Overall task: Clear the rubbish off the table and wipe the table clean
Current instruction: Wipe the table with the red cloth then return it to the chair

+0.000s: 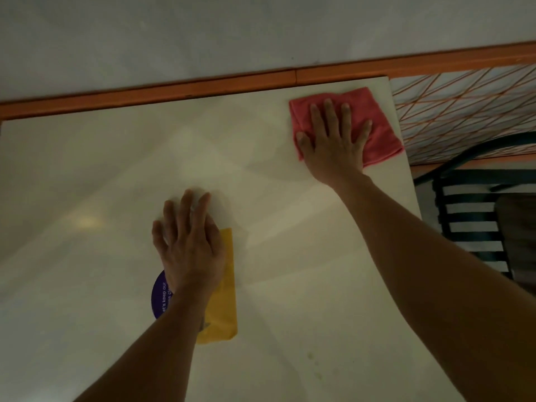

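Table (87,175) under both flat, released hands: right (333,140) presses red cloth (377,134), left (188,245) half hides a yellow sticker (226,285)

I'm looking down at what reads as a public eatery, a food court or canteen. The pale counter (290,256) carries a printed yellow and purple sticker (227,285); I can make out "let's keep our" on it, the kind of notice set out for diners. An orange trim (203,87) runs along the grey wall, a patterned panel (464,111) of crossed orange lines sits beside it, and a dark slatted chair (470,224) stands at the counter's edge.
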### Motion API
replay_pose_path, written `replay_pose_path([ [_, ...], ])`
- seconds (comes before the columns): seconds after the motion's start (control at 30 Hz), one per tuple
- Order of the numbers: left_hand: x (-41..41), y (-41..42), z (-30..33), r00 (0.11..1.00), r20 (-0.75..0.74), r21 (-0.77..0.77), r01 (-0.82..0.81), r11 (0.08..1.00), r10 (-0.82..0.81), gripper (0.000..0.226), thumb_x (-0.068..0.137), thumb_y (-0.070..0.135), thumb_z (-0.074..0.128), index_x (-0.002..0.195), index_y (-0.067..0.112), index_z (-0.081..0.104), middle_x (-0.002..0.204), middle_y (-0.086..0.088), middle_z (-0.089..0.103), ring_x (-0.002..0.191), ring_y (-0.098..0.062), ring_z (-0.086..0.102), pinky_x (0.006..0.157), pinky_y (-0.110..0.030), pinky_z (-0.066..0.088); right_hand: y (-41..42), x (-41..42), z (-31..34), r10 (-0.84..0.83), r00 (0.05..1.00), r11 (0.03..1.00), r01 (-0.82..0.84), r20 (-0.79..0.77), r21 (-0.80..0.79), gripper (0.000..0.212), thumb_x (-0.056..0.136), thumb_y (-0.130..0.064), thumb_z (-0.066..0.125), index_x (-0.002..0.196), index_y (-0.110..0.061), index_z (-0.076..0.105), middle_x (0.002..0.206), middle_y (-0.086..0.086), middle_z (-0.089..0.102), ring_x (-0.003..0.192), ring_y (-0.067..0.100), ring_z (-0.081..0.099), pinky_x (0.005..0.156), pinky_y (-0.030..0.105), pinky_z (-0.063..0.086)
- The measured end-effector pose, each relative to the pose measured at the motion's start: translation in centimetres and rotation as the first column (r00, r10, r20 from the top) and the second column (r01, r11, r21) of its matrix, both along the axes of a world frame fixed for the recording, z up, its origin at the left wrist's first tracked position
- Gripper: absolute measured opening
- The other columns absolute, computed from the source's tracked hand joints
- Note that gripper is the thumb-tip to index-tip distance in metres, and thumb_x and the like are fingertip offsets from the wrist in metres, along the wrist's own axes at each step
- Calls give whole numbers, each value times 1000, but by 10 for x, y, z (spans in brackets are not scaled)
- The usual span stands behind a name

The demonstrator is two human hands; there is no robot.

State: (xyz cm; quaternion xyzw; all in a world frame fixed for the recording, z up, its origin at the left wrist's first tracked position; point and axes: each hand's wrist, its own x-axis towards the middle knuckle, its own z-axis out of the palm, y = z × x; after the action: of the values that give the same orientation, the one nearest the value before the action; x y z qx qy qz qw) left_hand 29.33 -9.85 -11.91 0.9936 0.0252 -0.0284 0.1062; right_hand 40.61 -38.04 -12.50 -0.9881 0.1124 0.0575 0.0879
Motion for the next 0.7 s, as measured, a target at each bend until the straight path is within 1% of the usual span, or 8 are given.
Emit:
replay_pose_path([
  [0.13, 9, -1, 1, 1000, 15, -17, 2, 1000, -2, 54, 104, 42, 19, 157, 36, 24, 167, 5, 19, 156, -26, 9, 124, -53, 9, -4, -20, 0, 25, 999, 1000, -24, 30, -15, 67, 99, -60, 13, 158, -28, 6, 166, 2, 3, 152, 32, -2, 116, 67, -4],
  [0.27, 10, -5, -1, 1000, 18, -6, 5, 1000, -5, 54, 104, 41, 20, 157, 36, 22, 167, 4, 19, 156, -27, 10, 124, -54, 10, -16, 2, 1, 10, 1000, 1000, -10, -14, -28, 67, 99, -61, 10, 157, -30, 4, 166, 0, 1, 152, 31, -3, 114, 68, -4],
  [0.4, 10, -2, -3, 1000, 20, 9, 0, 1000, 0, 55, 103, 40, 22, 158, 37, 22, 168, 4, 19, 156, -27, 10, 124, -54, 11, -22, 24, -1, -14, 1000, 1000, 14, -19, -13, 67, 98, -60, 11, 157, -30, 3, 166, -1, -1, 152, 31, -5, 114, 69, -6],
  [0.53, 9, -3, -3, 1000, 26, 0, -3, 1000, 3, 54, 103, 38, 25, 157, 37, 24, 167, 4, 21, 155, -27, 12, 124, -53, 11, -11, 6, -1, -24, 1000, 1000, 24, 0, 16, 67, 99, -58, 15, 158, -27, 4, 166, 2, 1, 152, 33, -4, 114, 69, -5],
  [0.6, 10, -3, -3, 999, 31, -5, -9, 1000, 9, 53, 103, 38, 25, 157, 36, 25, 167, 4, 22, 155, -28, 12, 124, -53, 11, 3, -18, -4, -13, 999, 1000, 13, 35, 10, 67, 100, -57, 18, 158, -25, 9, 166, 4, 5, 152, 34, 1, 114, 70, -3],
  [0.7, 10, -3, -3, 999, 35, -4, -14, 1000, 14, 53, 103, 37, 26, 156, 36, 27, 166, 4, 23, 155, -28, 12, 124, -52, 10, 31, -61, -9, 27, 995, 999, -24, 100, -31, 66, 100, -56, 26, 156, -22, 23, 163, 7, 20, 150, 37, 15, 113, 71, 6],
])
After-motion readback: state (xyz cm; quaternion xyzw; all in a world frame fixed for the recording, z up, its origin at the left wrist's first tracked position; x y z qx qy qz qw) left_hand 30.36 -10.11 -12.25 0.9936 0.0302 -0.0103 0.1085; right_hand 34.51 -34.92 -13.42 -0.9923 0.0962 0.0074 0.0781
